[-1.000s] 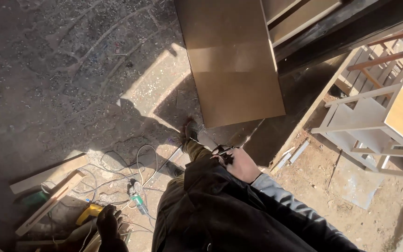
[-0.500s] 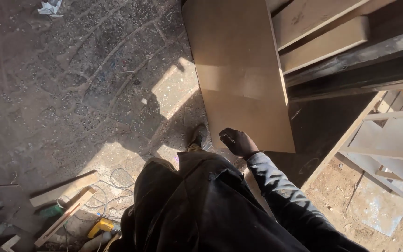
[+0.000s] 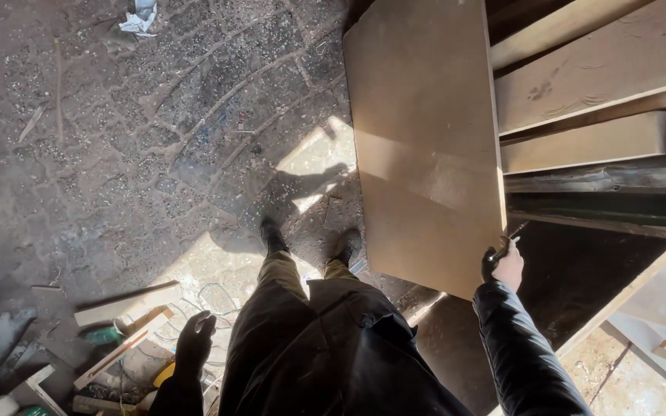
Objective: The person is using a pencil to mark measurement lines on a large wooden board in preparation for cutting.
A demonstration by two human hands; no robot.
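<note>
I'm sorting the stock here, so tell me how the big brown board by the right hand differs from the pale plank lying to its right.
The brown board is a wide flat sheet with a smooth, even face; the pale plank is a narrow strip. The board runs away from the person, while the plank lies across the view, its end pointing right. The right hand, holding a thin tool, is at the board's near right corner; nothing touches the plank. Both are partly sunlit.

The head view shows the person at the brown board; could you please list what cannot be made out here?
- Right hand: holds a thin dark tool at the edge of the brown board; the tool is too small to identify.
- Left hand: in deep shadow, so its grip is unclear.
- Board: top cut off by the frame edge.
- Yellow object: mostly hidden behind the left hand and the person's dark clothing.
</note>
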